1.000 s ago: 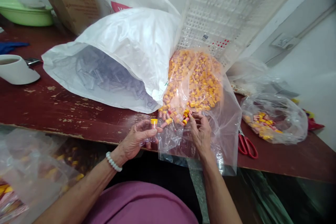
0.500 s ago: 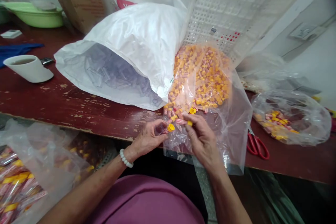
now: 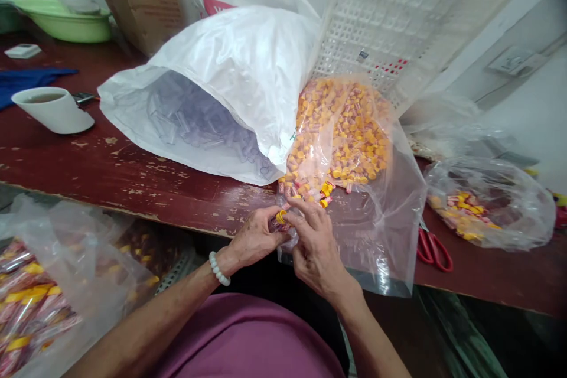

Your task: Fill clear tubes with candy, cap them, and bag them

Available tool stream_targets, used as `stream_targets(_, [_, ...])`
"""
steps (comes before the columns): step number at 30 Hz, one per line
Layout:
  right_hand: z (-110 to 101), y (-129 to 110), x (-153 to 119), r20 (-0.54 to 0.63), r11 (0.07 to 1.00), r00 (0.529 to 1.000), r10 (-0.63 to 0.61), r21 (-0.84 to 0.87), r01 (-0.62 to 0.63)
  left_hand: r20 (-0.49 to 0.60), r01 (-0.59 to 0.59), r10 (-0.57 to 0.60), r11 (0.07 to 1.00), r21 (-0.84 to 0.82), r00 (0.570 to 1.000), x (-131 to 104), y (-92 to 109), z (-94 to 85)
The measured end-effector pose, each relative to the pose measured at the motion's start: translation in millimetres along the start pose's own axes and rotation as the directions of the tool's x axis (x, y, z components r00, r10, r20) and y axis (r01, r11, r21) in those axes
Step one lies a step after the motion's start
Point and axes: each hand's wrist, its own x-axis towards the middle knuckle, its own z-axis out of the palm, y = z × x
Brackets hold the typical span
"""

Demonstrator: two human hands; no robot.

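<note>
Moved since the earlier frame: the right hand (image 3: pixel 316 242), inward to meet the left hand (image 3: pixel 254 236), whose grip clasps a yellow-capped tube (image 3: pixel 280 217) by the near edge of the surface (image 3: pixel 199 198). Step in hand is judged to be pressing the yellow end home, calling for a steady, straight push. Right grip lies just right of it; whether it grasps anything cannot be told.

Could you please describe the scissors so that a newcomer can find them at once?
On the dark red table, find the big clear bag holding yellow-topped pieces. By its right edge lie the scissors. They are the solid, red-handled tool between this bag and the smaller clear bag.
</note>
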Motion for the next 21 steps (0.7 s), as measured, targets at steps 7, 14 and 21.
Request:
stream_targets(7, [4.0,32.1,1.4,-0.178,0.972,0.965,0.193,0.168,-0.163,-0.076,0.083,-0.1,0.977,-0.198,0.992,3.5,-9.6,-5.7])
stream_targets(14, [6.7,116.0,1.3,-0.188,0.899,0.901,0.392,-0.128,-0.418,-0.119,0.194,-0.249,0.916,-0.35,0.961,1.6,-22.8,-15.9])
stream_targets(21, [2.6,131.2,-12.0,-0.174,0.845,0.856,0.487,-0.154,-0.512,-0.147,0.108,-0.147,0.963,-0.248,0.978,4.0,-17.1,-10.2])
